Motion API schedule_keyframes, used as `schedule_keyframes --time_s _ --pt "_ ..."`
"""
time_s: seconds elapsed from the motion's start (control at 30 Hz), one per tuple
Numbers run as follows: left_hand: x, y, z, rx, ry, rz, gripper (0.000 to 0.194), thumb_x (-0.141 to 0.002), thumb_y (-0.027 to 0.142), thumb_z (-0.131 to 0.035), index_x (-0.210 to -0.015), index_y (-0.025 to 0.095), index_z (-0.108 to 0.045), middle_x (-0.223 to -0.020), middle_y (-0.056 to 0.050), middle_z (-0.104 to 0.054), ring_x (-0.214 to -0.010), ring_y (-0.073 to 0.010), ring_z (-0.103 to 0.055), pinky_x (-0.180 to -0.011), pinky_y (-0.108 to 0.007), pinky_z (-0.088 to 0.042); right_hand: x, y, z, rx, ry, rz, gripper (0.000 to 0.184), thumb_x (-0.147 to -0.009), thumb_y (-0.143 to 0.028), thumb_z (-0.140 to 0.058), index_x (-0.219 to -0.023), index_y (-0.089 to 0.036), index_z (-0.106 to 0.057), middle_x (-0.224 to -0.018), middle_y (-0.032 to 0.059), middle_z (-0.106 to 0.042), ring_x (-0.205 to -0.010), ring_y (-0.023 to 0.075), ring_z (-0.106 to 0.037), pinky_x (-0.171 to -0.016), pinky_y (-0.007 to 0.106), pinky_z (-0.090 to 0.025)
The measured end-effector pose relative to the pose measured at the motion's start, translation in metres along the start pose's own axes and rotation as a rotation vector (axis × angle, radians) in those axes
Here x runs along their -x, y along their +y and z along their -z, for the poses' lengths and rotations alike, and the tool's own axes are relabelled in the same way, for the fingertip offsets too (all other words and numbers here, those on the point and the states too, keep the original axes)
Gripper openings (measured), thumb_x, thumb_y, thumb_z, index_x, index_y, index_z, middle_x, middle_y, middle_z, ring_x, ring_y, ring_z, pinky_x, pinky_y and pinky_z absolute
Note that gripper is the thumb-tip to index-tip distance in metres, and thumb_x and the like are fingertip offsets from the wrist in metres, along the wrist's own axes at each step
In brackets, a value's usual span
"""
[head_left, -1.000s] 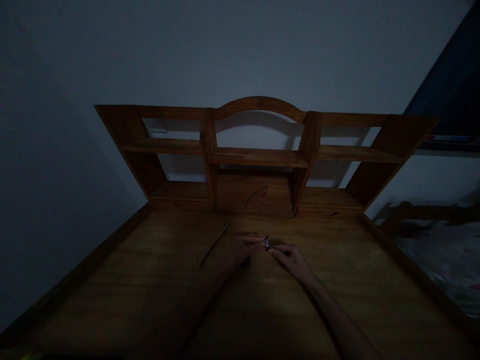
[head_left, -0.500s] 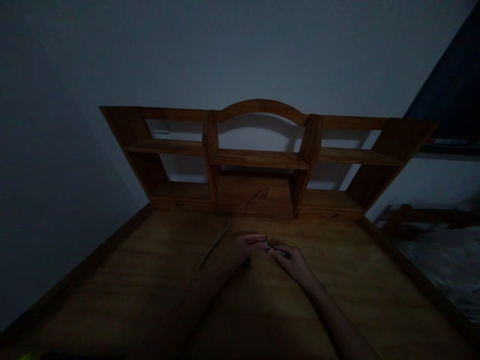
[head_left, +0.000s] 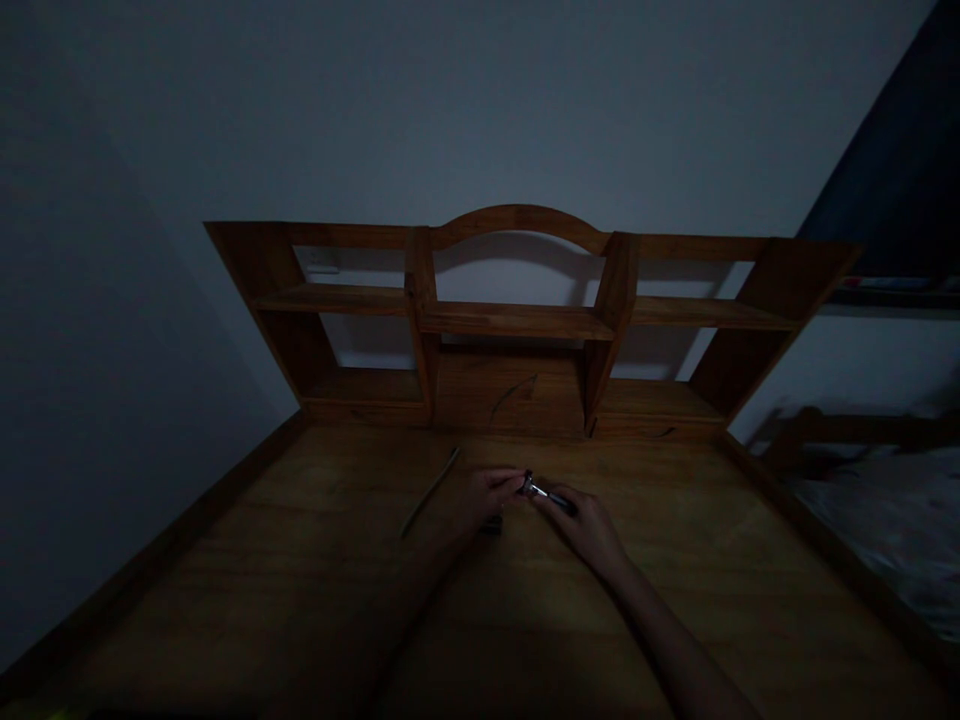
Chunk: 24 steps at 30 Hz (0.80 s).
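Observation:
My left hand (head_left: 489, 495) is closed, its fingertips pinching a small dark piece with a shiny metal part (head_left: 528, 484). The room is too dim to show what that piece is. My right hand (head_left: 589, 527) is closed around a slim tool with a dark handle and a bright metal shaft (head_left: 553, 497), much like a small screwdriver. The shaft points left and meets the small piece between my hands. Beneath my left wrist, partly covered, a small black object (head_left: 492, 524) lies on the wooden desk (head_left: 540, 620).
A long thin stick (head_left: 429, 493) lies slantwise on the desk, left of my hands. Along the back edge stands a wooden shelf unit (head_left: 517, 319) with open compartments, against a pale wall (head_left: 480, 110). Raised wooden edges (head_left: 817, 540) border the desk's sides.
The small piece has turned slightly between my fingers, and the tool's shaft shows brighter and longer. Both hands stay nearly in place; the view has shifted a little.

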<state>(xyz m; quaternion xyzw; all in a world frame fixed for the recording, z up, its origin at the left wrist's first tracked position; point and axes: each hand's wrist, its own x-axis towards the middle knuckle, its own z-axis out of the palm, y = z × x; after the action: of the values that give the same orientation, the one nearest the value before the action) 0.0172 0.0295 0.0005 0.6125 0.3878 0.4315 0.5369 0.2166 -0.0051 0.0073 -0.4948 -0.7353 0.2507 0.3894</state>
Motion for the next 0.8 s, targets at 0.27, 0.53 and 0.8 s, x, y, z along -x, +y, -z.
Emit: schedule_keyframes --time_s 0.27,0.53,0.8 --pt "0.002 0.015 -0.002 0.172 0.048 0.102 0.039 -0.075 0.043 -0.063 -0.102 0.014 -0.068 -0.100 -0.008 -0.067 -0.093 -0.0209 -0.061 -0.084 -0.031 -0.047 0.000 0.000 0.004 0.017 0.015 0.011 0.032 -0.085 -0.049 -0.052 -0.098 -0.023 -0.065 -0.089 0.0039 -0.070 -0.077 0.0217 -0.065 -0.070 0.029 -0.049" --pt "-0.003 -0.002 0.002 0.074 0.117 0.040 0.044 -0.073 0.042 -0.066 -0.109 0.017 -0.065 -0.105 -0.006 -0.067 -0.097 -0.0214 -0.062 -0.090 -0.036 -0.046 0.000 0.003 -0.001 0.010 0.025 0.063 0.029 -0.086 -0.046 -0.053 -0.103 -0.024 -0.062 -0.093 0.0031 -0.069 -0.082 0.0211 -0.065 -0.072 0.029 -0.048" --pt "-0.008 -0.004 0.009 -0.324 0.283 -0.173 0.038 -0.085 0.044 -0.046 -0.102 0.018 -0.068 -0.105 -0.005 -0.067 -0.100 -0.0200 -0.060 -0.093 -0.034 -0.043 0.005 0.002 -0.013 0.050 0.000 0.098 0.030 -0.094 -0.041 -0.037 -0.111 -0.024 -0.056 -0.094 0.0045 -0.069 -0.081 0.0216 -0.065 -0.071 0.029 -0.046"
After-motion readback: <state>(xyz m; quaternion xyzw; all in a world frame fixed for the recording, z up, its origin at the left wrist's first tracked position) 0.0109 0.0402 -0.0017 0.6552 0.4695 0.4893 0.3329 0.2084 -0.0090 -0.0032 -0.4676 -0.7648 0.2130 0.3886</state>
